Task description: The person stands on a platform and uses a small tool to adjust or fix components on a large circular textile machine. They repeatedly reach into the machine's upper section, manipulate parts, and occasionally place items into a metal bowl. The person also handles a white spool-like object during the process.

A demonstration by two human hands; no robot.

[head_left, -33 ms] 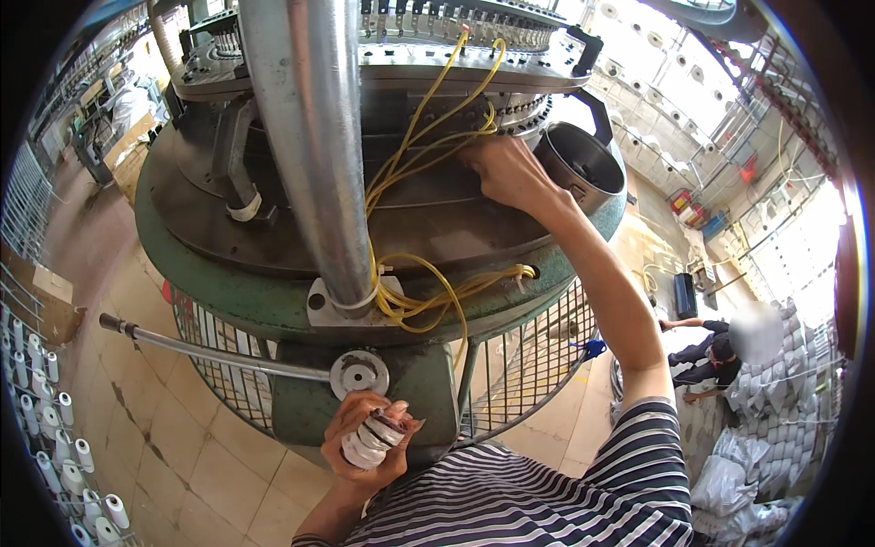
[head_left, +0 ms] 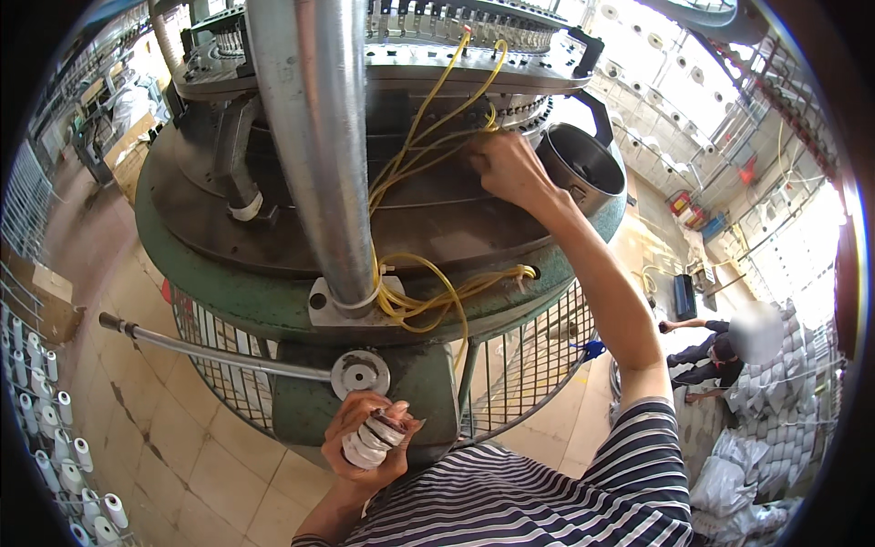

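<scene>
My left hand (head_left: 365, 442), low in the head view, grips a stack of white-wrapped round pieces (head_left: 372, 439) with dark edges, just below a metal hub with a long lever (head_left: 358, 374). My right hand (head_left: 510, 169) reaches onto the dark round plate (head_left: 428, 232) of a green circular machine (head_left: 210, 255), its fingers curled and partly hidden near yellow tubes (head_left: 419, 146); what they hold, if anything, I cannot make out. A steel cup (head_left: 583, 169) sits just right of that hand. A thick steel column (head_left: 305, 137) stands left of the tubes.
A ring of metal parts (head_left: 456, 55) crosses the top. A wire guard (head_left: 228, 374) hangs below the machine. Racks of white spools (head_left: 46, 410) line the left. At right another person (head_left: 715, 360) bends by grey-white bags (head_left: 729, 465), near red cylinders (head_left: 684, 210).
My right hand has shifted very slightly upward among the yellow tubes. My left hand and the pieces in it look the same.
</scene>
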